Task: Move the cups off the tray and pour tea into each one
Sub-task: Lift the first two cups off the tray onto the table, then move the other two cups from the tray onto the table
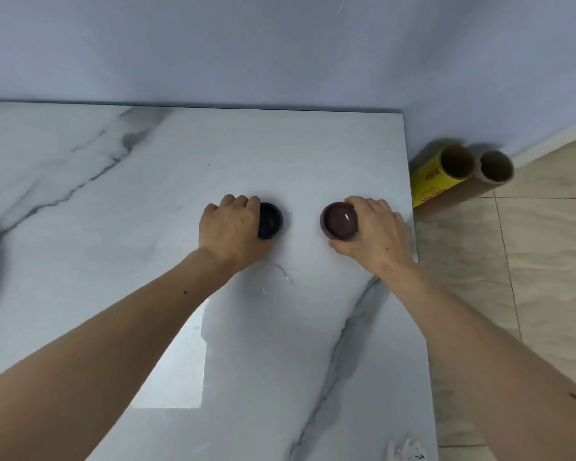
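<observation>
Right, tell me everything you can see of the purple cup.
The purple cup is small, round and dull mauve, glossy like glazed ceramic, with a white glint inside. It stands upright on the marble table, near its right edge. The right hand grips its right side, fingers curled round the rim. Whether it holds tea cannot be told.

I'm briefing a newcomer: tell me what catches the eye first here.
Two hands grip small cups mid-table: the left hand on a dark cup, the right hand on a purplish cup. Two cardboard tubes lie on the floor past the marble table, far right.
</observation>
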`<state>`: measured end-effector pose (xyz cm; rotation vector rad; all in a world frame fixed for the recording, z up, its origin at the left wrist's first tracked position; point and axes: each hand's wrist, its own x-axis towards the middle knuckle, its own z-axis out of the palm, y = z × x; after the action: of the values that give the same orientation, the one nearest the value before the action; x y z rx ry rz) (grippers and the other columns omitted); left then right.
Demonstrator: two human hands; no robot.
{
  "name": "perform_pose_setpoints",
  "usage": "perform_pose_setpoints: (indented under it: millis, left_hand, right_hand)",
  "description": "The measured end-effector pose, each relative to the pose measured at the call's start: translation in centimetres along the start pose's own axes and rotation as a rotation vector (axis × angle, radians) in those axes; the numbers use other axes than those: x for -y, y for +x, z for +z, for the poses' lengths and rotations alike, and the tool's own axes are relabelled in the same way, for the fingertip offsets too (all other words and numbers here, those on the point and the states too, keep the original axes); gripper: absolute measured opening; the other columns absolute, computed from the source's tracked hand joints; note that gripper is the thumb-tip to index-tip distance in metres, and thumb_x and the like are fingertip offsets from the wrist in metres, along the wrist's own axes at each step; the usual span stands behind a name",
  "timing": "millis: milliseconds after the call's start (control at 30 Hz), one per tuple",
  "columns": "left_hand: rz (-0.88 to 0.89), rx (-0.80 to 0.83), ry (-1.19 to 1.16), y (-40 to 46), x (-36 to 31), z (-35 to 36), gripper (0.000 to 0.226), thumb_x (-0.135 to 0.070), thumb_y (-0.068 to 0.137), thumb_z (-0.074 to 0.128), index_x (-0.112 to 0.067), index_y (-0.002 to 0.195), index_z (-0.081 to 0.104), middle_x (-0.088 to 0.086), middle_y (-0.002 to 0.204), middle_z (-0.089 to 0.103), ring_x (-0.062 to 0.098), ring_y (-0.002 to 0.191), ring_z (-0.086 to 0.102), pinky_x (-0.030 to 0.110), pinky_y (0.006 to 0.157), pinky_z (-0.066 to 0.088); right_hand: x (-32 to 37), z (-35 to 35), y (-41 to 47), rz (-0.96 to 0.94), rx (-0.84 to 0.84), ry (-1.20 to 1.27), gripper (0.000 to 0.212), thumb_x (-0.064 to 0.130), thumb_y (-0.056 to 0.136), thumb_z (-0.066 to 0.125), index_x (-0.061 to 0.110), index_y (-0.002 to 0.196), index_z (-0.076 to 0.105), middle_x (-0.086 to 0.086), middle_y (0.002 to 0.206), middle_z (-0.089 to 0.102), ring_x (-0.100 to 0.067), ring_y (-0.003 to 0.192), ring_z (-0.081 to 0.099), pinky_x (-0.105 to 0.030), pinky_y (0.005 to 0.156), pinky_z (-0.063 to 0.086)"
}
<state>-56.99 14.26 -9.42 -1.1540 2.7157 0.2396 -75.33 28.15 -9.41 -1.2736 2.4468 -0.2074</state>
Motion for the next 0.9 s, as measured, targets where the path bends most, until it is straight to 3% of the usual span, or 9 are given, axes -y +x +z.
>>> perform_pose_setpoints:
  millis: [200, 433, 700, 900]
  left_hand:
    - [-0.011, 0.056, 0.003, -0.2, -0.1, -0.6, 0.048, -0.039, 0.075, 0.063, -0.014, 0.114, 0.048, 0.003, 0.101, 0.060, 0.026, 0.097, 0.054, 0.032, 0.070, 0.032]
    - [-0.026, 0.062, 0.058, -2.0, 1.9, -3.8, 0.049, -0.041, 0.081, 0.064, -0.012, 0.117, 0.046, 0.004, 0.105, 0.059, 0.026, 0.099, 0.053, 0.032, 0.071, 0.033]
    - [-0.144, 0.009, 0.017, -7.3, 8.7, -8.6, 0.041, -0.039, 0.085, 0.058, -0.014, 0.117, 0.054, 0.002, 0.104, 0.062, 0.025, 0.100, 0.056, 0.034, 0.077, 0.040]
    - [-0.245, 0.013, 0.013, -12.4, 16.3, -11.1, 0.039, -0.040, 0.084, 0.059, -0.015, 0.114, 0.057, 0.001, 0.103, 0.064, 0.024, 0.100, 0.057, 0.035, 0.079, 0.041]
  right_hand:
    - [0.3, -0.8, -0.1, 0.014, 0.042, -0.037, 0.082, 0.044, 0.064, 0.077, 0.018, 0.134, 0.044, -0.003, 0.132, 0.055, -0.026, 0.121, 0.045, -0.039, 0.093, 0.039]
    - [3.1, -3.5, -1.0, -0.157, -0.022, -0.201, 0.069, 0.039, 0.070, 0.073, 0.016, 0.130, 0.050, -0.004, 0.129, 0.058, -0.027, 0.117, 0.049, -0.038, 0.090, 0.042]
    - [12.5, -5.8, -2.3, -0.287, -0.020, -0.148, 0.040, 0.020, 0.078, 0.067, 0.016, 0.118, 0.061, -0.002, 0.118, 0.063, -0.024, 0.109, 0.056, -0.036, 0.088, 0.045]
    - [21.9, -5.4, -3.6, -0.370, 0.033, -0.151, 0.041, 0.021, 0.081, 0.063, 0.017, 0.121, 0.059, -0.001, 0.121, 0.062, -0.023, 0.113, 0.053, -0.034, 0.087, 0.042]
